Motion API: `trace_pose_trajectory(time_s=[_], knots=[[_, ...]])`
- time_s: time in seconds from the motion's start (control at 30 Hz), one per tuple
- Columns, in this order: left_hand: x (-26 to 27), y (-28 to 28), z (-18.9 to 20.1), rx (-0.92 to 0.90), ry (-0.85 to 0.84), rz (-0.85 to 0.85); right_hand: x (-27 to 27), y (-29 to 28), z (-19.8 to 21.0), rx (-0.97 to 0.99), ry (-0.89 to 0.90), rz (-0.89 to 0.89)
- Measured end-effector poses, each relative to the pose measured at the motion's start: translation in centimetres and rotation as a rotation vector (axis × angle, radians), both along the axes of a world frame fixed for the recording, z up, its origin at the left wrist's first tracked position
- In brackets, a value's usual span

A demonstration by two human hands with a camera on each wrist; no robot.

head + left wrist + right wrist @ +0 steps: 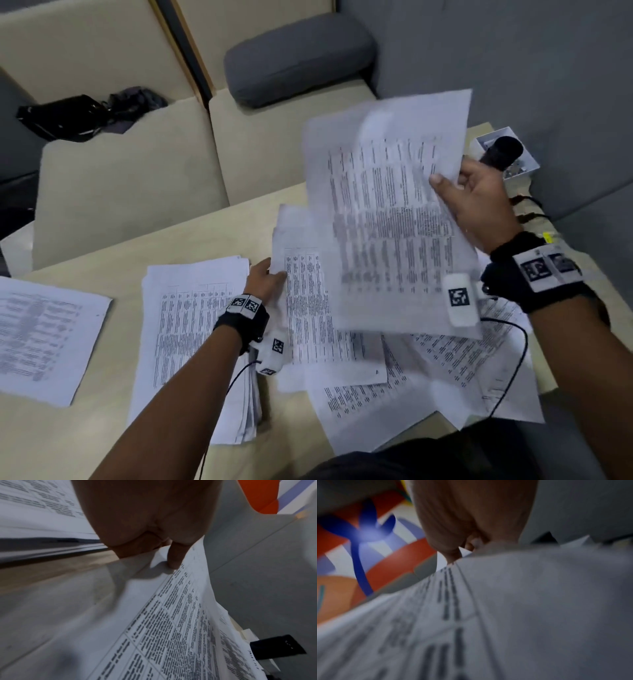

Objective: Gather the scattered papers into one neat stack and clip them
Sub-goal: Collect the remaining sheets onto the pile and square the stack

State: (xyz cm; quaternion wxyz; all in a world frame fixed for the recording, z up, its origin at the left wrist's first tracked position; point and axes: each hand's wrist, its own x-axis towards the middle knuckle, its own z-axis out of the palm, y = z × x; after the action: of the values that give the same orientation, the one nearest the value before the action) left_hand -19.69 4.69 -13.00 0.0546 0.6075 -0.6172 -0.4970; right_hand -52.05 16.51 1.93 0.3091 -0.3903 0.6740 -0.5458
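Observation:
My right hand [469, 198] pinches the right edge of a few printed sheets [387, 219] and holds them lifted above the table; the right wrist view shows the thumb on blurred print [453, 601]. My left hand [265, 279] grips the left edge of another printed sheet [308, 308], thumb on top [175, 558], raised slightly over the pile. A thick stack of papers [195, 335] lies left of that hand. A single sheet [44, 335] sits at the far left. More loose sheets [428, 394] spread under and right of the lifted ones.
The beige table [102, 438] ends near a cream sofa [137, 171] with a grey cushion [298, 58] and a black bag [68, 116]. A small white box [493, 140] with a black cylinder [503, 150] in front of it stands at the far right corner.

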Motion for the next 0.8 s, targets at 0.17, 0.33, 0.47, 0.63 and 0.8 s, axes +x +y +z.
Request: trace_pose_trajectory(time_s=[0.17,0.33,0.47,0.63,0.8], knots=[[0.5,2.5,1.2,0.135,0.262,0.244,3.9,0.1,-8.0,0.376,0.227,-0.159],[2.1,6.0,0.9,0.451,0.349,0.344,10.3,1.8,-12.5,0.608,0.151,-0.042],[2.7,6.8,-0.2,0.367,0.183,0.21,12.9,3.0,-14.9,0.693,0.181,0.151],[4.4,7.6,-0.4,0.223,0.066,0.081,13.3,5.0,-15.9,0.603,0.224,0.166],[7.7,9.0,-1.3,0.058,-0.092,0.09,12.5,7.8,-16.6,0.699,0.456,-0.044]])
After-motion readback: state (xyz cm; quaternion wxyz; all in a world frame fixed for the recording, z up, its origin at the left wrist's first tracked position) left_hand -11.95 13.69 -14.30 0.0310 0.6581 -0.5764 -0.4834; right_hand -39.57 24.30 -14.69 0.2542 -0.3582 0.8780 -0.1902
